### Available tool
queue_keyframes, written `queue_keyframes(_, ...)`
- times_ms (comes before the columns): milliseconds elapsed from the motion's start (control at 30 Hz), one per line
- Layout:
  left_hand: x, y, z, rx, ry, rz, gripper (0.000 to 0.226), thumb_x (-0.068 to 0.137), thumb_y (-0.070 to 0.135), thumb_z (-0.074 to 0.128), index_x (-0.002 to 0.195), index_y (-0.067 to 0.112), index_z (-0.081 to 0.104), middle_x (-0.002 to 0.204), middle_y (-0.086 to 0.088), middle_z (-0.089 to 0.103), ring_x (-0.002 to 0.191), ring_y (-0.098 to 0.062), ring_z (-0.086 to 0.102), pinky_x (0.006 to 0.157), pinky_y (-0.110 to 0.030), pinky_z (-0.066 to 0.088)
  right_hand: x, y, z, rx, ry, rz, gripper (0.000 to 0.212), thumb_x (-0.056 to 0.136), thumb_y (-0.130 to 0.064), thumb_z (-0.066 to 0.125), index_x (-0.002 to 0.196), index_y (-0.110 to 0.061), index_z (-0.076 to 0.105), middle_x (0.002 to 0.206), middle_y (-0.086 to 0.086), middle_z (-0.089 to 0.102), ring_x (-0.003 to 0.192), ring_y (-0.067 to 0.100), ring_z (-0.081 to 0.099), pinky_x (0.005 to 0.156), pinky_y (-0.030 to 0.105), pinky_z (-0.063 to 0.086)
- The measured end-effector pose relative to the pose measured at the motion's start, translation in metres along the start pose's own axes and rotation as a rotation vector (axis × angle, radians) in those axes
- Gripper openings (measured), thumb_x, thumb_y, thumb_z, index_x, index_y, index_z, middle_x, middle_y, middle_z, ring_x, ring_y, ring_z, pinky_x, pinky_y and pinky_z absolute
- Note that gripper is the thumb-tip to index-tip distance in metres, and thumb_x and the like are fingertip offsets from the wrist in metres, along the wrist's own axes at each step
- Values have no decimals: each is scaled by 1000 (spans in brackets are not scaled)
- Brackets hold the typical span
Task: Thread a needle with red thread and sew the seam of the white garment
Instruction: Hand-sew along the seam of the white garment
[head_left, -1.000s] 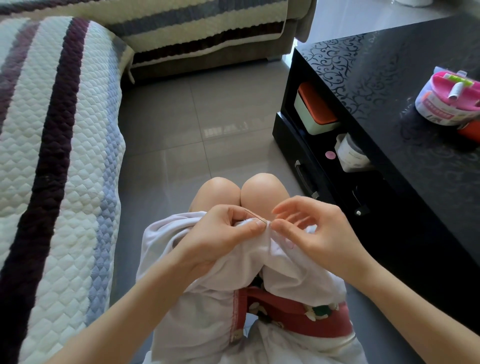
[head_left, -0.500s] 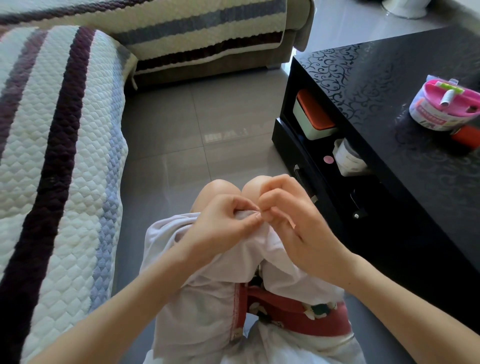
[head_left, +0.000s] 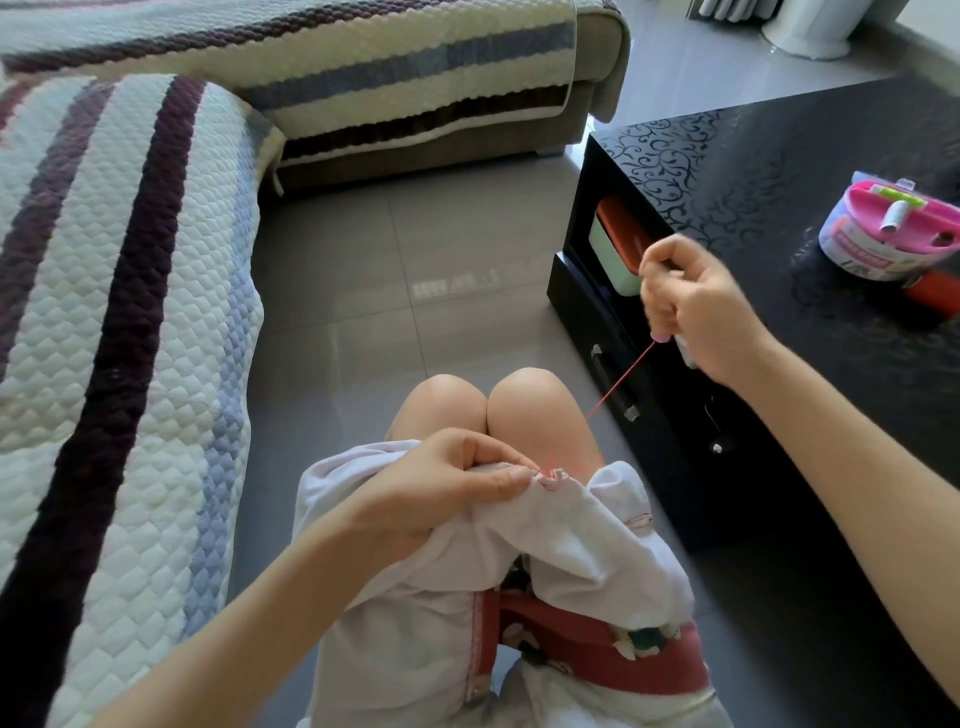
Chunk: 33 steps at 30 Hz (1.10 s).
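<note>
The white garment (head_left: 566, 545) lies bunched over my lap. My left hand (head_left: 447, 493) pinches a fold of it just below my knees, beside a short run of red stitches (head_left: 551, 477). My right hand (head_left: 691, 306) is raised up and to the right, in front of the black table, with its fingers curled. A taut red thread (head_left: 621, 379) runs from that hand down toward the stitched seam. The needle itself is too small to make out in the right hand.
A black coffee table (head_left: 810, 171) stands at the right, with a pink sewing kit tub (head_left: 888, 228) and a red object (head_left: 935, 293) on top and a lidded box (head_left: 618, 244) on its shelf. A quilted striped sofa (head_left: 130, 312) runs along the left. Grey tiled floor (head_left: 415, 270) lies between.
My right hand left the seam and rose up and to the right, drawing the red thread out taut. My left hand kept its pinch on the garment.
</note>
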<state>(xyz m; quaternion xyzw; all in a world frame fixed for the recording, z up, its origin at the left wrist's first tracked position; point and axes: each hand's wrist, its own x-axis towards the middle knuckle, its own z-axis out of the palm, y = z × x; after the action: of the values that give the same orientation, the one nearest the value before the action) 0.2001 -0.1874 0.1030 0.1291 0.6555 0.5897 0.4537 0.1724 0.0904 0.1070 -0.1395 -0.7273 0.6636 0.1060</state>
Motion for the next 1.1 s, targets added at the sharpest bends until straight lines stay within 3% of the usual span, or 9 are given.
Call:
queue_keyframes(67, -2, 2, -1, -27, -6, -4, 15, 76, 21, 65, 82, 14, 76, 85, -1, 74, 83, -6, 67, 73, -16, 50, 33, 11, -25, -120, 288, -13, 20, 91, -14, 45, 75, -26, 48, 53, -13, 42, 44, 4, 34, 41, 22, 27)
queue_keyframes(167, -5, 2, -2, -46, 8, 9, 16, 75, 22, 65, 83, 12, 76, 84, 0, 74, 82, -5, 66, 72, -15, 49, 57, 25, -51, -375, 617, 30, 3, 85, -23, 46, 87, -23, 49, 74, -12, 48, 76, 16, 53, 71, 33, 46)
queue_keyframes(233, -7, 1, -3, -39, 23, 16, 16, 75, 24, 66, 82, 14, 76, 86, -1, 74, 84, -6, 66, 75, -16, 49, 47, 20, -37, -485, 487, 30, 7, 88, -25, 57, 94, -21, 54, 81, -9, 53, 87, 19, 57, 71, 27, 44)
queue_keyframes(367, -7, 2, -4, -25, 32, 18, 14, 75, 25, 66, 79, 17, 78, 86, 0, 74, 85, -5, 66, 76, -16, 49, -25, -5, 26, -405, -304, -11, 13, 88, -20, 67, 95, -9, 71, 86, 3, 68, 79, 1, 59, 69, 13, 42)
queue_keyframes(500, -8, 4, -2, 9, 25, 19, 14, 76, 26, 66, 78, 20, 78, 85, 3, 74, 86, -3, 66, 76, -15, 48, -74, 0, 50, -383, -683, 33, 49, 79, -53, 63, 88, -6, 73, 90, 33, 60, 74, 28, 55, 72, 39, 40)
queue_keyframes(600, -9, 5, -2, 9, 27, 16, 13, 76, 27, 66, 78, 23, 79, 84, 3, 74, 85, -3, 66, 75, -15, 49, -82, -3, 52, -318, -729, 99, 33, 82, -48, 63, 81, -17, 75, 84, 21, 67, 75, 21, 58, 73, 40, 43)
queue_keyframes(833, -11, 8, -2, 20, 25, 11, 16, 77, 26, 65, 82, 19, 78, 85, 1, 74, 85, -3, 65, 75, -14, 49, -83, -13, 52, -263, -793, 94, 13, 85, -20, 69, 76, -11, 70, 76, 6, 69, 76, 12, 61, 74, 28, 47)
queue_keyframes(967, -12, 9, -2, 50, 38, 12, 10, 88, 17, 68, 83, 16, 77, 85, 2, 74, 85, -2, 65, 75, -13, 48, -82, -19, 56, -352, -791, 44, 28, 93, -1, 58, 69, -17, 59, 63, -21, 59, 67, -5, 55, 66, 10, 41)
queue_keyframes(1100, -13, 8, -3, 57, 32, 6, 9, 87, 14, 69, 81, 14, 76, 82, 3, 73, 82, -1, 65, 73, -13, 47, -65, -9, 55, -465, -565, -63, 27, 91, 0, 58, 70, -17, 58, 59, -19, 57, 57, -2, 50, 58, 12, 38)
